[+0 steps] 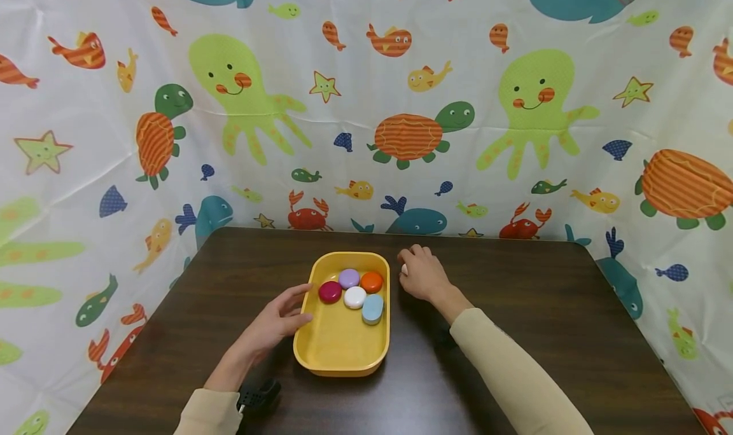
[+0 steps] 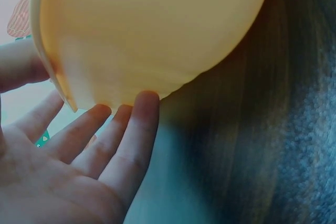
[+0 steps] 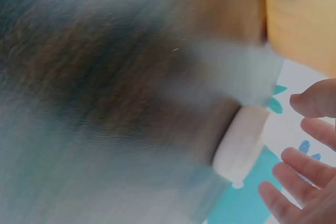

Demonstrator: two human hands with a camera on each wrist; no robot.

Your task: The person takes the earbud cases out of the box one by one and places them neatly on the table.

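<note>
A yellow tray (image 1: pixel 343 352) stands on the dark table, holding several smooth rounded pieces: a purple piece (image 1: pixel 349 278), an orange piece (image 1: pixel 371 282), a dark pink piece (image 1: pixel 329 292), a white piece (image 1: pixel 355 297) and a light blue piece (image 1: pixel 373 310). My left hand (image 1: pixel 280 324) is at the tray's left side. In the left wrist view its extended fingers (image 2: pixel 142 124) rest against the outer wall. Beyond the tray's right side, my right hand (image 1: pixel 424 276) reaches to a small pale piece (image 1: pixel 404 269). The right wrist view shows this pale block (image 3: pixel 241 142) apart from the loosely bent fingers (image 3: pixel 302 171).
The dark wooden table (image 1: pixel 544 333) extends to both sides of the tray. A white cloth (image 1: pixel 343 60) printed with sea animals hangs behind the table and along its sides. A black band (image 1: pixel 259 393) is at my left wrist.
</note>
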